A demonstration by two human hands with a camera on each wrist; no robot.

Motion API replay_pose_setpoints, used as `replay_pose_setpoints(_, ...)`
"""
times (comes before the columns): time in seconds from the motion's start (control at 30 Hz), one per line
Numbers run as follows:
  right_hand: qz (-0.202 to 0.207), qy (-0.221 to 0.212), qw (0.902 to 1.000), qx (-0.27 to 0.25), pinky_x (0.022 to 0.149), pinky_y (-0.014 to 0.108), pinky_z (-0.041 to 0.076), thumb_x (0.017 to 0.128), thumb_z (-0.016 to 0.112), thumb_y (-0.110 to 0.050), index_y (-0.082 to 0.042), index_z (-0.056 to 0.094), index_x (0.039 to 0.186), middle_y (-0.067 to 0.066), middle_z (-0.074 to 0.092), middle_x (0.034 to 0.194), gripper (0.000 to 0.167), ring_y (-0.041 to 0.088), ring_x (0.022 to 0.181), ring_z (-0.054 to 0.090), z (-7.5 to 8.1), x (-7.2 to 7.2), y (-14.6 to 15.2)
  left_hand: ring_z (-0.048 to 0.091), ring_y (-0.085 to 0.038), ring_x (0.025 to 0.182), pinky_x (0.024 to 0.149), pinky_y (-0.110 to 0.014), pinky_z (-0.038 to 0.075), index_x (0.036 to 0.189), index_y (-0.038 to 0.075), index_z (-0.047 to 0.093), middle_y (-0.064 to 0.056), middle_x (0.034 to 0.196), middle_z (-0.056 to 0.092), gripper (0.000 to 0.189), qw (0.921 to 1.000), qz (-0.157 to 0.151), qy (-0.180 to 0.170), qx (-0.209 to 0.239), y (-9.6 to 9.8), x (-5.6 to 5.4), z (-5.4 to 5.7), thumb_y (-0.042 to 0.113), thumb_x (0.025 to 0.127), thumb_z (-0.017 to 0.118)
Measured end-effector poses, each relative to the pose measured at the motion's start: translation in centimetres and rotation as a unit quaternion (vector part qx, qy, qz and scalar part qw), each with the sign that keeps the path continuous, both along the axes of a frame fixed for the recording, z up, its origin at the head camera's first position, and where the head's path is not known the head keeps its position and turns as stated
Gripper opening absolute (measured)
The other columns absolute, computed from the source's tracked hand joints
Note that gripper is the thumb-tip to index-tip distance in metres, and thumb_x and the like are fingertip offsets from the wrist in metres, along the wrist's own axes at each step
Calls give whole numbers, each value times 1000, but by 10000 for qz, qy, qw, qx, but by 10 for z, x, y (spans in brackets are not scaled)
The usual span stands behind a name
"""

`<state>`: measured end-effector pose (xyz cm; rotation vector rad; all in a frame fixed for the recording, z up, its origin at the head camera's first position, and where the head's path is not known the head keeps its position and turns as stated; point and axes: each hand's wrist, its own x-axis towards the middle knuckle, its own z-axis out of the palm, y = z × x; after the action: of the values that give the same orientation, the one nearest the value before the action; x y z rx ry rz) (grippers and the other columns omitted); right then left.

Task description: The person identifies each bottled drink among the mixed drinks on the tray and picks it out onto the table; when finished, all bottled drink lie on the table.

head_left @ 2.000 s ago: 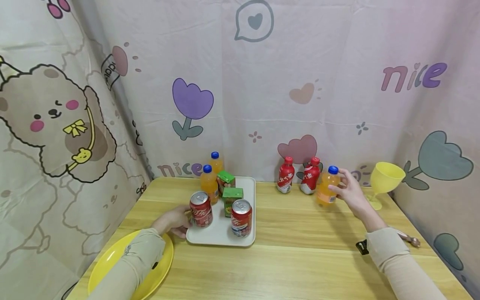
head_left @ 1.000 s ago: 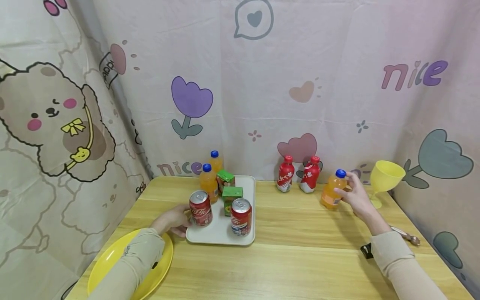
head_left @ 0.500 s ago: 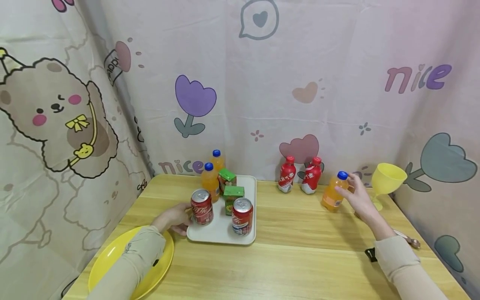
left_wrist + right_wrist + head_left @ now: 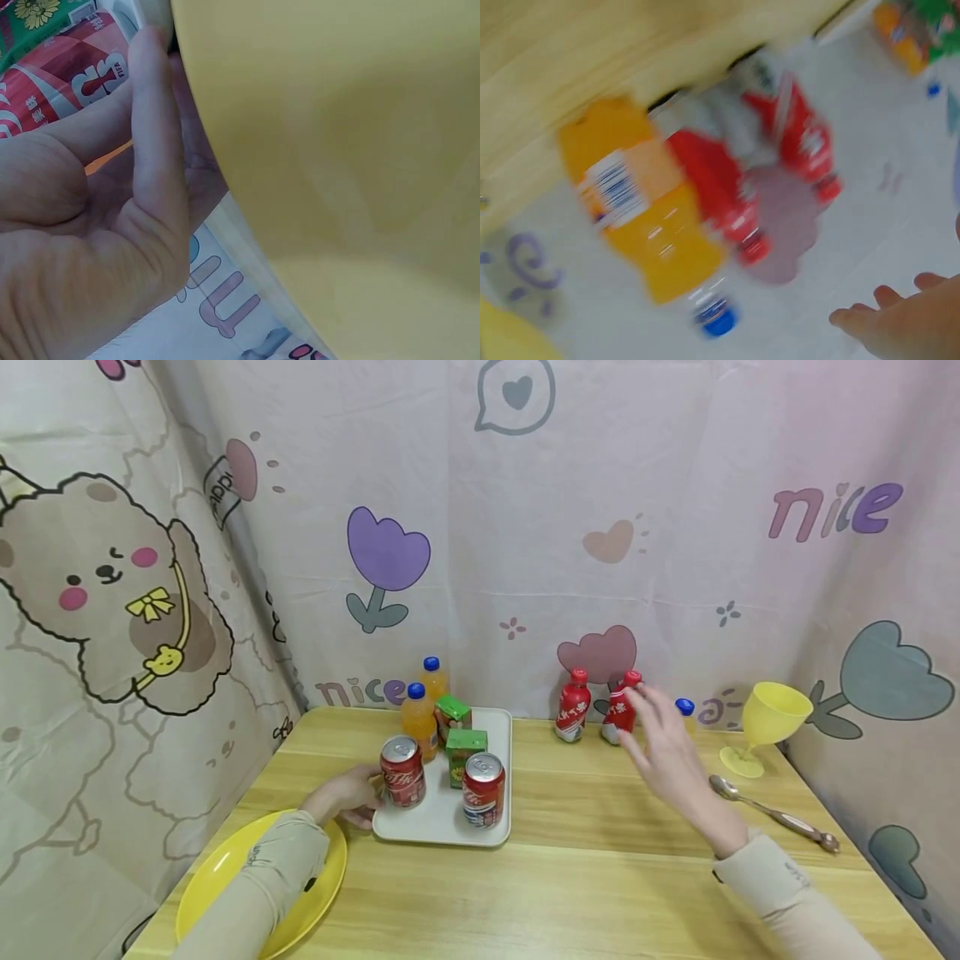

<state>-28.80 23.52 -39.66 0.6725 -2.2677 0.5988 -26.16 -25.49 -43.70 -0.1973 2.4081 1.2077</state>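
At the left edge of a white tray [image 4: 442, 832] rests my left hand [image 4: 348, 797], gripping its rim beside a red soda can [image 4: 402, 774]. The tray also bears a second soda can [image 4: 483, 792], two green drink cartons [image 4: 467, 760] and two orange drink bottles [image 4: 419, 727]. My right hand [image 4: 667, 757] is in the air with fingers extended, holding nothing. It passes in front of a red bottle [image 4: 618, 717] and partly hides it; another red bottle [image 4: 573, 708] stands to its left. A third orange drink bottle [image 4: 641, 199] stands upright behind the right hand, mostly hidden in the head view.
A yellow goblet [image 4: 776, 710] stands at the back right, with a metal spoon [image 4: 780, 817] lying in front of it. Under the left forearm lies a yellow plate [image 4: 225, 868]. Printed cloth [image 4: 480, 568] hangs behind the wooden table [image 4: 570, 893].
My right hand moved an orange drink bottle slightly right beside the red bottles, then let go and moved left and away. My left hand has stayed at the tray.
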Motion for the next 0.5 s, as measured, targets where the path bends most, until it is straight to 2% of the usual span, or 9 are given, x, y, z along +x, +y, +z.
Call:
replay_pose_setpoints(0.07,140,-65,9990,420,122,71,35,95,76,-18,-13,36,165,23,37,166,80,47,153,33,-3,4,-16,66,-21,73,59,-28,65,166,3,22,-22,107,66,75,10000,12,1,17,-1,0,0,-6,100,56)
replay_pose_setpoints(0.23,364,-844,9891,1148,128,71,25,103,64,-39,-23,23,170,14,20,176,80,43,162,16,-4,11,-57,65,-20,72,58,-27,64,166,2,22,-24,114,64,77,10000,12,20,92,-2,1,-2,-7,99,57)
replay_pose_setpoints(0.33,502,-1148,9829,1352,130,72,19,104,60,-46,-25,20,170,12,14,178,80,43,164,11,-1,8,-79,64,-20,71,57,-27,64,166,3,23,-25,119,63,77,9999,35,32,135,-2,1,-3,-7,98,58)
replay_pose_setpoints(0.5,610,-1410,9763,1525,131,72,18,106,53,-52,-27,18,171,12,14,178,78,43,165,9,2,-2,-109,63,-19,71,57,-26,63,166,4,24,-24,120,63,77,9999,86,-2,135,-2,1,-4,-6,99,59)
